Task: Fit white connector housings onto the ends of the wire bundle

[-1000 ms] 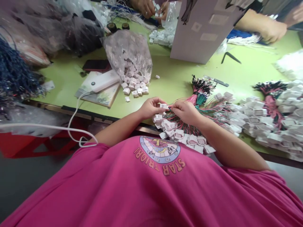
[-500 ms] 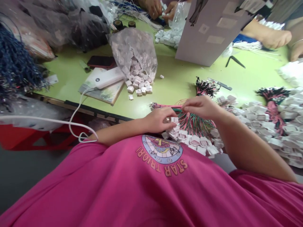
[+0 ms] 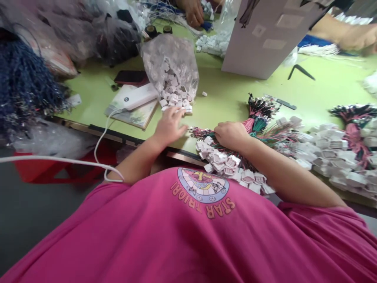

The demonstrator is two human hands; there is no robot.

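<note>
My left hand [image 3: 170, 126] reaches over the table's near edge with its fingers spread. Its fingertips are at the small white connectors [image 3: 174, 97] that spill from the mouth of a clear plastic bag [image 3: 169, 51]. Farther right, my right hand [image 3: 231, 135] is closed over the pink and green wire bundle [image 3: 203, 133], near the metal-tipped wire ends. Wired white connectors [image 3: 229, 164] lie in a heap below it, against the pink shirt. Black-tipped wire ends [image 3: 262, 107] fan out beyond that hand.
A white power bank [image 3: 141, 96] rests on a booklet [image 3: 147, 114], beside a dark phone [image 3: 131, 77]. A tall pale box [image 3: 253, 43] stands behind. Other people's hands [image 3: 193, 11] work across the table. More wired connectors [image 3: 335, 151] lie right; blue wires [image 3: 29, 74] hang left.
My left hand has left the wired connectors near the shirt and moved up and left to the loose ones by the bag. My right hand has shifted slightly left and down onto the wires.
</note>
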